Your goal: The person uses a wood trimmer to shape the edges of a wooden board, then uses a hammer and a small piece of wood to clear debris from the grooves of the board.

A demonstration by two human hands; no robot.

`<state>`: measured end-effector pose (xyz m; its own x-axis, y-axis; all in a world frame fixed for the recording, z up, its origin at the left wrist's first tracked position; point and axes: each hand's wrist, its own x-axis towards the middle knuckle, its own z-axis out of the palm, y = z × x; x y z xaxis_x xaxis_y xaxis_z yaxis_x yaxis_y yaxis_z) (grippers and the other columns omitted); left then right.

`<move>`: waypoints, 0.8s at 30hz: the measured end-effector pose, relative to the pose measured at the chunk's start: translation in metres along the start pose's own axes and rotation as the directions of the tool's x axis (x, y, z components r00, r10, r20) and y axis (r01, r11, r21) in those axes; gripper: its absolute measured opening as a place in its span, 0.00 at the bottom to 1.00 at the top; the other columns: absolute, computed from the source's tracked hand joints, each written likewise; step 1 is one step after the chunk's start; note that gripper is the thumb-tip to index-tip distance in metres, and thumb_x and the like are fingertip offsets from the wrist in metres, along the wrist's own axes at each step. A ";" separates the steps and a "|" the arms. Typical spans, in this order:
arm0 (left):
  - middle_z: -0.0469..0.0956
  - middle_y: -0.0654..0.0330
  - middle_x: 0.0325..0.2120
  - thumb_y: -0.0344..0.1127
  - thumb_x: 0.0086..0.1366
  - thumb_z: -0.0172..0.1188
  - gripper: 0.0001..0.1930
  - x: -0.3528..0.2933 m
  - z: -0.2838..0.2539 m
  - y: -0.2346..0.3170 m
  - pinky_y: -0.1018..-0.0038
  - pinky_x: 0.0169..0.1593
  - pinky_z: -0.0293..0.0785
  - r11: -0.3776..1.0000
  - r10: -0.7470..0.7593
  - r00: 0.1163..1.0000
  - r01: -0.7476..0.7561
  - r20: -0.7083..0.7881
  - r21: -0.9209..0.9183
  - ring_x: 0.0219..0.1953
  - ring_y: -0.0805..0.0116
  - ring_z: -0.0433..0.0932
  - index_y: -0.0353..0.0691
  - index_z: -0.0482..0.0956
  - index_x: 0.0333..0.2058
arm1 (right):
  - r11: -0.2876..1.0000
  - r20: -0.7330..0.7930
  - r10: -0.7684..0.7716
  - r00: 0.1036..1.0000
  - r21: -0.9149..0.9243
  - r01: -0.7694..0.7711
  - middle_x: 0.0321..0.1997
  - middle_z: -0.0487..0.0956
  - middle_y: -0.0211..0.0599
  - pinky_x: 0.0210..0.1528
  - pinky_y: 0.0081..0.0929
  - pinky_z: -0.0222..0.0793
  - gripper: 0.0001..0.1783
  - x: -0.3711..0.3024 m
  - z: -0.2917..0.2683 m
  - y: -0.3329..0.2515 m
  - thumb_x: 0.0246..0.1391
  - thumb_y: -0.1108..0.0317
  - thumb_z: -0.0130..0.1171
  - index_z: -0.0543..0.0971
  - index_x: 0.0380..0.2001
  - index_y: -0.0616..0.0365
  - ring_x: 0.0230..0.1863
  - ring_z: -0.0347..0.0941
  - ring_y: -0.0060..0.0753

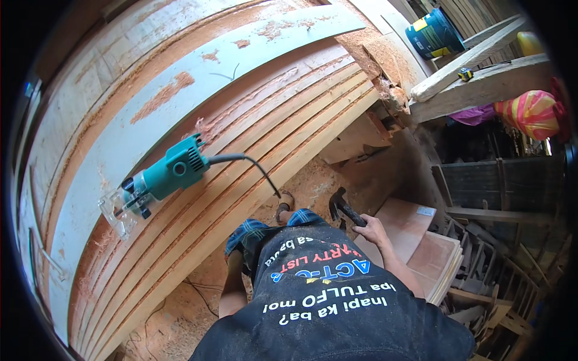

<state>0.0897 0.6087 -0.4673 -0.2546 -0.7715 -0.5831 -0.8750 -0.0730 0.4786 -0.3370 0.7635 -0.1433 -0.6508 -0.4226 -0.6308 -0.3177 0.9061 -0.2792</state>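
Note:
My right hand (374,232) is closed around the handle of a black hammer (348,212), held out beside my right hip with its head pointing away from me. My left forearm (233,293) hangs at my left side, and its hand is hidden near my plaid shorts (245,233). Away from both hands, a teal trim router (174,169) with a clear base lies on its side on a row of wooden boards (265,141). Its dark cord (256,164) drops over the boards' near edge.
A long pale strip (114,135) with sawdust patches lies beyond the boards. Stacked plywood sheets (430,259) stand at my right. A dark bucket (435,34) and a small tape measure (465,74) sit by timber beams (481,90) at the far right. Sawdust covers the floor (180,328).

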 end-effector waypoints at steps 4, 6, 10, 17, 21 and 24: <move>0.80 0.49 0.34 0.38 0.67 0.48 0.13 -0.028 0.008 0.031 0.63 0.38 0.77 1.000 0.025 0.994 -0.025 -0.104 0.003 0.36 0.59 0.81 0.34 0.76 0.40 | 0.997 -0.005 -0.072 0.997 0.017 0.073 0.30 0.81 0.45 0.39 0.35 0.71 0.24 0.023 -0.017 0.024 0.37 0.54 0.68 0.80 0.39 0.55 0.33 0.78 0.42; 0.81 0.50 0.33 0.37 0.67 0.48 0.13 -0.044 0.004 0.054 0.64 0.37 0.77 1.000 0.010 0.994 -0.012 -0.106 -0.016 0.35 0.60 0.81 0.34 0.76 0.40 | 0.990 -0.020 -0.129 0.991 0.059 0.130 0.25 0.79 0.42 0.36 0.33 0.70 0.23 0.031 -0.024 0.032 0.38 0.54 0.68 0.80 0.37 0.56 0.30 0.77 0.37; 0.81 0.51 0.32 0.37 0.67 0.48 0.12 -0.078 -0.025 0.091 0.66 0.36 0.77 0.999 0.004 0.997 -0.007 -0.074 -0.034 0.35 0.62 0.81 0.34 0.76 0.39 | 0.931 0.067 -0.130 0.989 0.350 0.098 0.18 0.72 0.27 0.23 0.23 0.62 0.17 0.038 -0.057 0.015 0.41 0.61 0.68 0.79 0.34 0.58 0.19 0.67 0.19; 0.80 0.51 0.33 0.34 0.70 0.48 0.09 -0.142 -0.228 0.264 0.75 0.33 0.80 0.869 -0.071 0.966 0.182 0.248 -0.460 0.32 0.65 0.81 0.32 0.72 0.39 | 0.625 0.112 -0.407 0.907 0.758 0.187 0.18 0.70 0.24 0.21 0.17 0.59 0.18 0.047 -0.132 -0.056 0.51 0.70 0.61 0.75 0.46 0.60 0.17 0.64 0.14; 0.78 0.52 0.37 0.23 0.67 0.52 0.10 -0.147 -0.334 0.381 0.73 0.42 0.80 0.557 0.225 0.954 0.041 0.198 -0.830 0.41 0.64 0.80 0.34 0.69 0.46 | 0.567 0.066 -0.545 0.836 0.763 0.309 0.19 0.70 0.26 0.21 0.17 0.63 0.21 0.070 -0.142 -0.099 0.57 0.70 0.55 0.71 0.54 0.60 0.17 0.66 0.16; 0.76 0.51 0.40 0.19 0.63 0.55 0.12 -0.116 -0.383 0.433 0.71 0.44 0.80 0.518 0.390 0.919 -0.166 0.059 -0.839 0.43 0.62 0.80 0.33 0.69 0.45 | 0.568 0.071 -0.555 0.829 0.760 0.315 0.19 0.71 0.26 0.21 0.17 0.64 0.21 0.082 -0.142 -0.122 0.58 0.68 0.55 0.70 0.55 0.59 0.17 0.66 0.16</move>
<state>-0.1023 0.4246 0.0592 -0.5990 -0.7004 -0.3881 -0.0657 -0.4401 0.8955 -0.4494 0.6159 -0.0583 -0.3144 -0.8517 -0.4192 0.1385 0.3957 -0.9079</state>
